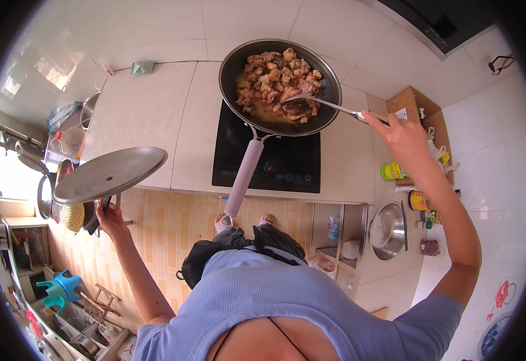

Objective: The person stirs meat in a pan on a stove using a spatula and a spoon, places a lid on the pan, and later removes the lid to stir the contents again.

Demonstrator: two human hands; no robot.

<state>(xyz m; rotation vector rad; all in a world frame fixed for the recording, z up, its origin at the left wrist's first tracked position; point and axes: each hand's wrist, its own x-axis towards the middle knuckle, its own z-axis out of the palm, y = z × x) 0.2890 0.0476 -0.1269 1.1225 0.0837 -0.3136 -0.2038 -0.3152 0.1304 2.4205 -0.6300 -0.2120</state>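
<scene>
A wok with a pinkish handle rests over the far part of a black induction cooktop. It holds browned chunks of meat in a little liquid. My right hand, at the right, grips a metal spatula whose blade lies among the meat. On the left my left hand holds a round metal pan lid by its dark knob. The lid is tilted, with its inner face towards me, away from the wok.
Right of the cooktop stand a cardboard box, a green-capped container, jars and a steel bowl. A yellow strainer and pans are beyond the lid. A range hood hangs at upper right.
</scene>
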